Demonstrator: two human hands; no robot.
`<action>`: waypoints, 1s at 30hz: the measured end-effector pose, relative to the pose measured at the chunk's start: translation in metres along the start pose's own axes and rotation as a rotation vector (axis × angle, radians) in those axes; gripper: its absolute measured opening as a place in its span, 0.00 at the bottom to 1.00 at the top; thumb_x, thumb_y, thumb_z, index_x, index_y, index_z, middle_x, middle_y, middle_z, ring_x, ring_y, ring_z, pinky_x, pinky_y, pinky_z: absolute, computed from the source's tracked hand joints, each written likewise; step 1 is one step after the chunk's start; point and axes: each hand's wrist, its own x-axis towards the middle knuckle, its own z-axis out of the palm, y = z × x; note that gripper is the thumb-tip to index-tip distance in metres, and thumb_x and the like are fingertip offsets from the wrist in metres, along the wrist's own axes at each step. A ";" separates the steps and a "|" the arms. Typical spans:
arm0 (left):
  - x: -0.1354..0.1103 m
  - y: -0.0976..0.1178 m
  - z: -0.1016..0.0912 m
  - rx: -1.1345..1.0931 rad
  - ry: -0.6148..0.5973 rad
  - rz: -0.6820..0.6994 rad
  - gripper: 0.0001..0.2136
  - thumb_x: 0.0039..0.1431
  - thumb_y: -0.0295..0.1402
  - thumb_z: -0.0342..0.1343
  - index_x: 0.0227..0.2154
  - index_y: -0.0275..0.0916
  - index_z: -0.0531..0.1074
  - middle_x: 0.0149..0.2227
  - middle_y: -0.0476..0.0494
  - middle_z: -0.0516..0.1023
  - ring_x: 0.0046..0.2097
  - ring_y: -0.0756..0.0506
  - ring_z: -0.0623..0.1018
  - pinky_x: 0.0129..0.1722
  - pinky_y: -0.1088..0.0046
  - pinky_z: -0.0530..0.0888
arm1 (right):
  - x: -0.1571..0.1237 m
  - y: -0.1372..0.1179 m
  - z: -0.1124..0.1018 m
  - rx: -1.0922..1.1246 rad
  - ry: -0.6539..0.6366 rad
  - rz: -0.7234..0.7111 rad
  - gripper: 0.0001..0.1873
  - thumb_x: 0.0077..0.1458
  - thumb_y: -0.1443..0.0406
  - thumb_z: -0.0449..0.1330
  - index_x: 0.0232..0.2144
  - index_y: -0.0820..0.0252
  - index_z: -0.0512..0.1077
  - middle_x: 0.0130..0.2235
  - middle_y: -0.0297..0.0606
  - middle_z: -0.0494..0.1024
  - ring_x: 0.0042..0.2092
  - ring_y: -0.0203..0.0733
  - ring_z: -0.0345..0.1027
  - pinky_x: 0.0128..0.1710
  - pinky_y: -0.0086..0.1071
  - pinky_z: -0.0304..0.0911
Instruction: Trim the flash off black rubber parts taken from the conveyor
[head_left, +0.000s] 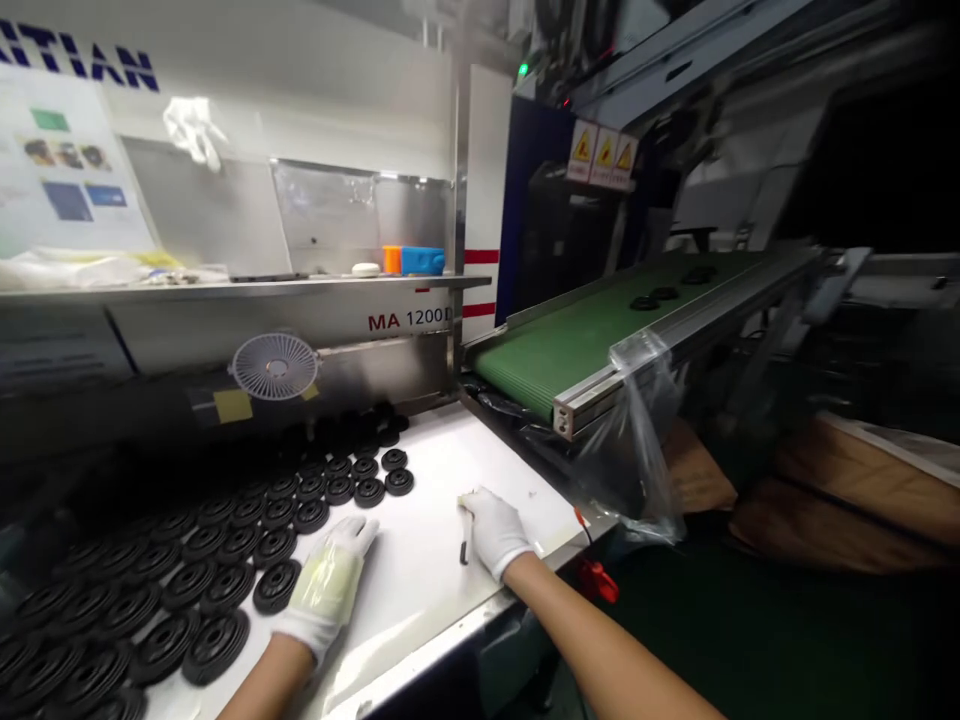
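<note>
Both my hands wear white gloves and rest on a white table [427, 560]. My left hand [330, 585] lies flat with fingers stretched out, just right of the nearest black round parts [276, 585]. My right hand [495, 530] is closed around a small dark-handled tool [466, 545] whose tip points down at the table. Several black ribbed round parts [225, 545] lie in rows across the left half of the table.
A green conveyor belt [570, 345] slopes down toward the table's far right corner, carrying a few black parts [654, 297]. A clear plastic bag [637, 440] hangs at its end. A small white fan [274, 366] stands behind the parts. A shelf [225, 288] holds a blue-orange box. Red-handled tool [600, 580] at the table edge.
</note>
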 end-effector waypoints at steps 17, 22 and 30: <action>0.004 0.102 -0.021 -2.131 0.127 -0.682 0.31 0.56 0.49 0.46 0.56 0.29 0.58 0.58 0.27 0.60 0.57 0.36 0.64 0.56 0.56 0.61 | -0.144 0.034 -0.062 0.630 -0.276 0.233 0.11 0.51 0.61 0.55 0.21 0.60 0.67 0.20 0.29 0.66 0.22 0.33 0.58 0.22 0.27 0.51; -0.003 0.135 -0.014 -2.184 0.272 -0.641 0.28 0.57 0.44 0.49 0.55 0.30 0.59 0.57 0.26 0.62 0.57 0.36 0.65 0.54 0.58 0.65 | -0.167 -0.042 -0.045 0.642 -0.300 0.056 0.14 0.43 0.59 0.63 0.33 0.61 0.72 0.28 0.33 0.72 0.30 0.36 0.63 0.31 0.28 0.58; -0.030 0.171 -0.025 -2.211 0.154 -0.511 0.26 0.58 0.43 0.47 0.55 0.30 0.60 0.58 0.28 0.62 0.58 0.38 0.62 0.58 0.59 0.60 | -0.193 -0.028 -0.029 0.693 -0.141 0.026 0.10 0.50 0.60 0.56 0.28 0.61 0.73 0.26 0.35 0.72 0.30 0.39 0.66 0.31 0.31 0.61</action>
